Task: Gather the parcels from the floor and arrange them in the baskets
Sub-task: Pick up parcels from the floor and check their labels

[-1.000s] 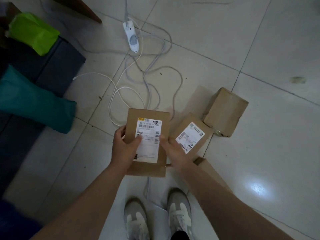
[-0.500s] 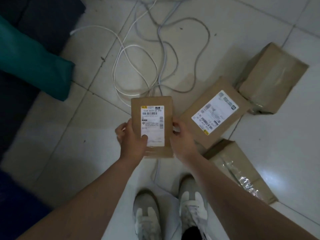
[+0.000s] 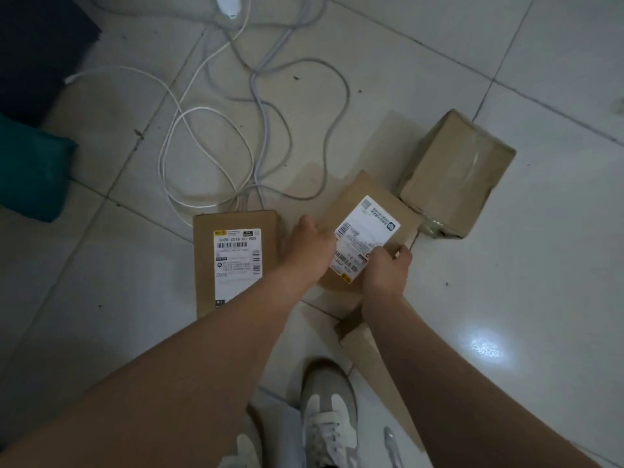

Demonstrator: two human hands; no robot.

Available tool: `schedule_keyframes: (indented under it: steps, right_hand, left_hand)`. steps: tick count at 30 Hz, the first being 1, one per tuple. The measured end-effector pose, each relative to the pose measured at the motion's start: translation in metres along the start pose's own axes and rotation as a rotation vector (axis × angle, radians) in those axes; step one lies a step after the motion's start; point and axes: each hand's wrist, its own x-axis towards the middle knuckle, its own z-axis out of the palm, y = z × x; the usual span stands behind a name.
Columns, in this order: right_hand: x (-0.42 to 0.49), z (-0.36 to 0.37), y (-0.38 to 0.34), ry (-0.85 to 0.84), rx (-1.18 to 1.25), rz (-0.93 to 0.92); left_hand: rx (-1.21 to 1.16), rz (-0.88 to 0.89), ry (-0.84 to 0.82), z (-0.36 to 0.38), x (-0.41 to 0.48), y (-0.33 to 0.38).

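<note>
gripping labelled parcel (image 3: 366, 231) at opposite edges, curled fingers (image 3: 404, 257) of left hand (image 3: 309, 246) and right hand (image 3: 386, 270); probably needing a level lift.

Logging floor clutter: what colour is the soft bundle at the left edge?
The bundle is teal; the head view shows it.

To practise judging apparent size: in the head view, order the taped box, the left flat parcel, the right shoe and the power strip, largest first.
1-2. taped box and left flat parcel: near alike; a forearm hides part of the parcel, so unranked.
3. right shoe.
4. power strip, cropped at the top edge.
</note>
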Motion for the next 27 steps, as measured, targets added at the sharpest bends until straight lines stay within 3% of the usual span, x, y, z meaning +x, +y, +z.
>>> schedule_keyframes:
  steps: [7, 12, 17, 22, 27]
  right_hand:
    - [-0.019, -0.008, -0.020, 0.118, -0.034, -0.249]
    - [-0.048, 0.007, -0.047, 0.131, -0.042, -0.407]
    - [-0.059, 0.014, -0.063, -0.124, 0.116, -0.379]
    - [-0.067, 0.042, -0.060, -0.263, -0.073, -0.399]
    - [-0.079, 0.054, -0.057, -0.379, -0.117, -0.312]
  left_hand:
    - [-0.224, 0.015, 0.061, -0.030, -0.014, -0.028]
    - [-0.411, -0.029, 0.171, -0.058, -0.028, 0.000]
    - [-0.538, -0.079, 0.248, -0.106, -0.038, 0.006]
    - [-0.633, 0.013, 0.273, -0.143, -0.038, -0.008]
    - [-0.532, 0.061, 0.284, -0.160, -0.043, -0.018]
